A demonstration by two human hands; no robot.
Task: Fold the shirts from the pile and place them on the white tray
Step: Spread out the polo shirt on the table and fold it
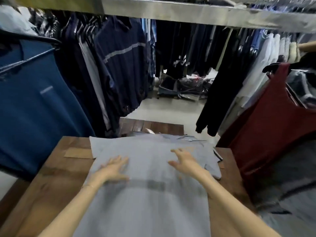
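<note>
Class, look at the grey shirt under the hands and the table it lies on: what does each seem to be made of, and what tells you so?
Grey shirt: looks like soft knit fabric, probably cotton jersey, matte; it lies limp and flat under both hands. Table: looks like wood or wood-look laminate, brown, slightly glossy; plank-like blocks and streaky grain show. The blur hides finer texture.

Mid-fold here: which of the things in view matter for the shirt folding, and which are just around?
Part of the job:
- grey shirt, spread flat on the wooden table
- left hand and right hand, both open, palms on the shirt
- the white tray is not in view

Just around:
- blue shirt hanging at left
- maroon garment hanging at right
- dark garments on the rack behind
</note>
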